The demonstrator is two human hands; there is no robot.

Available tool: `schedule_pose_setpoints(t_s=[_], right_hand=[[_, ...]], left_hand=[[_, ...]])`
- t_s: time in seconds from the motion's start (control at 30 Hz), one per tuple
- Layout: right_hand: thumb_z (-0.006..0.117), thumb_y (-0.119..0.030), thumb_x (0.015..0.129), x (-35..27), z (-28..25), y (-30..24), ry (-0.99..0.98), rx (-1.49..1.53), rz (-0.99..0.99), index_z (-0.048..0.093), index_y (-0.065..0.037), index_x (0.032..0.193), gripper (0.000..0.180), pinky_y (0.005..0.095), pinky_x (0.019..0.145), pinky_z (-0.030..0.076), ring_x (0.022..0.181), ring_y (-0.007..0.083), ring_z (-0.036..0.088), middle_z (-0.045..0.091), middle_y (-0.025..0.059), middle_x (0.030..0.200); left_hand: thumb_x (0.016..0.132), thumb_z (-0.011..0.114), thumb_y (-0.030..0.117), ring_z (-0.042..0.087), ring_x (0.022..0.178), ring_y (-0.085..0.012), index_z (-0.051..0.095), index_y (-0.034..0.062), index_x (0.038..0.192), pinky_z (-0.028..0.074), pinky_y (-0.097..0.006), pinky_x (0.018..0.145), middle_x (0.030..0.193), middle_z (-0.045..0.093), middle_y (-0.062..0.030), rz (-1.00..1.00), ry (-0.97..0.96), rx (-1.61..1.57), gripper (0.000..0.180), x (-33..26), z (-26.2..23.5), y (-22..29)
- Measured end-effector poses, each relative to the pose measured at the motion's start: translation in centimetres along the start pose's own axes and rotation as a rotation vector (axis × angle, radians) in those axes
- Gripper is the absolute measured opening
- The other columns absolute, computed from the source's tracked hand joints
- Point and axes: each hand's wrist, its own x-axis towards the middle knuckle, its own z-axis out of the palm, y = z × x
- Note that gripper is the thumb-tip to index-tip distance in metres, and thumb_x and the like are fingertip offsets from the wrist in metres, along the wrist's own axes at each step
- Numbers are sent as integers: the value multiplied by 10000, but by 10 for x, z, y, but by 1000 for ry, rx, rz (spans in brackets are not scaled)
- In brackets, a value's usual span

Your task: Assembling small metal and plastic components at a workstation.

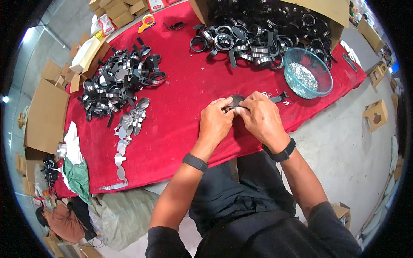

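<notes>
The left hand [216, 119] and the right hand [259, 116] are meeting over the red counter [180, 99], both closing their fingers on one small black ring part [235, 101] pinched between them, near the counter's front edge. Only the top of the part is showing above the knuckles, so what the fingertips are doing underneath cannot be told. Judging by the grip, the piece is being pressed or fitted together, and it is going best if both thumbs are pushing evenly while the part is resting low over the cloth (a slip here would send it off the edge). A black strap-like piece [278, 97] is lying just beside the right hand. Farther right, a clear glass bowl [308, 73] is holding small silvery bits. Behind it a heap of black rings [258, 36] is spilling from a cardboard box [331, 10]. To the left, a second black pile [118, 81] is sitting above a row of flat silvery discs [129, 122].
</notes>
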Motion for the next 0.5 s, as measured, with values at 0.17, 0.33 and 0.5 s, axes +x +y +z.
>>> schedule_pose_setpoints(t_s=[0.17, 0.33, 0.5], right_hand=[[727, -292, 1046, 6, 11, 57, 34, 230, 394, 743, 74, 1279, 435, 450, 837, 597, 921, 326, 781, 811, 222, 1077], [760, -227, 1016, 3, -2, 35, -159, 1029, 567, 690, 92, 1360, 474, 320, 842, 600, 980, 162, 744, 796, 139, 1127], [729, -151, 1044, -11, -11, 12, -51, 977, 472, 642, 96, 1393, 436, 336, 883, 624, 1082, 204, 765, 789, 174, 1208]], left_hand=[[891, 860, 107, 775, 1172, -301, 778, 1, 1344, 625, -361, 980, 1391, 747, -234, 94, -34, 36, 473, -7, -4, 35], [875, 869, 55, 741, 1280, -319, 756, 17, 1380, 619, -391, 1067, 1465, 707, -214, 346, 61, 35, 519, -25, -25, 50], [1077, 739, 94, 751, 1168, -217, 591, -126, 1469, 656, -340, 954, 1350, 732, -200, -88, 11, -708, 473, -31, -22, 45]])
